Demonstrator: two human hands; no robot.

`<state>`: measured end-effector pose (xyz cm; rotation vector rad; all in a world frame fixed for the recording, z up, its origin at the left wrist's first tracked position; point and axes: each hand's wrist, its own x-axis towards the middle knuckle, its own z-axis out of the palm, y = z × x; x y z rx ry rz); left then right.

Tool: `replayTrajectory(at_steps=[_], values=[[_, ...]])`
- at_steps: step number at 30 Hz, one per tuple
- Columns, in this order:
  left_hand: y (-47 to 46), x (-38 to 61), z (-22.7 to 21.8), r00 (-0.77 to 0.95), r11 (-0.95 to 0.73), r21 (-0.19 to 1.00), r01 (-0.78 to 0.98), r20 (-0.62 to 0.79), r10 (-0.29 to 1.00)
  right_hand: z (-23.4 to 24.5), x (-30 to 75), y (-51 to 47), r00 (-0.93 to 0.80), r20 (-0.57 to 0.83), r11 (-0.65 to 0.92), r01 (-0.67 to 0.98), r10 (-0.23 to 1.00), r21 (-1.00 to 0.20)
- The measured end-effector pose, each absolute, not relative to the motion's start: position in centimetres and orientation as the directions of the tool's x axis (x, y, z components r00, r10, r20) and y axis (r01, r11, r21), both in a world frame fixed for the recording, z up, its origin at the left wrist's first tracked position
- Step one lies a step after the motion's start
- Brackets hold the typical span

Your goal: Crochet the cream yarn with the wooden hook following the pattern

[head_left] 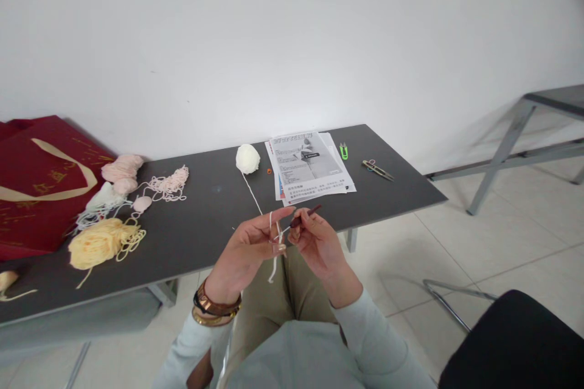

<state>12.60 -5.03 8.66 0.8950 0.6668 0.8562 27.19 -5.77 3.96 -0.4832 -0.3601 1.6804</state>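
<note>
White yarn [250, 189] runs from a white yarn ball [247, 159] on the table to my left hand [249, 249]. It loops over the outstretched index finger, and the thumb pinches the strand, whose short tail hangs below. My right hand [318, 242] is closed around the dark reddish-brown handle of a crochet hook [312, 211]. The hook's thin metal shaft points left into the yarn by my left fingertips. Both hands are close together above my lap, at the table's front edge. The exact stitch at the hook's tip is too small to make out.
Printed sheets [310, 164] lie on the dark table [205, 219], with green thread snips [344, 151] and scissors [378, 170] to their right. Pink yarn [168, 184], yellow yarn [104, 243] and a red bag [41, 194] are at left. A black chair [515, 340] stands lower right.
</note>
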Motion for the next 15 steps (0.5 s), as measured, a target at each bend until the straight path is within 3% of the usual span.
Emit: replayTrajectory(at_steps=[7, 15], values=[[-5.5, 12.4, 8.9, 0.548, 0.33, 0.892, -0.31, -0.116, 0.828, 4.3, 28.2, -5.8, -0.159, -0.069, -0.171, -0.829, 0.985, -0.533], [-5.6, 12.4, 9.2, 0.574, 0.294, 0.917, -0.268, -0.093, 0.813, 4.7, 29.1, -6.0, -0.088, 0.009, -0.063, -0.778, 0.996, -0.625]])
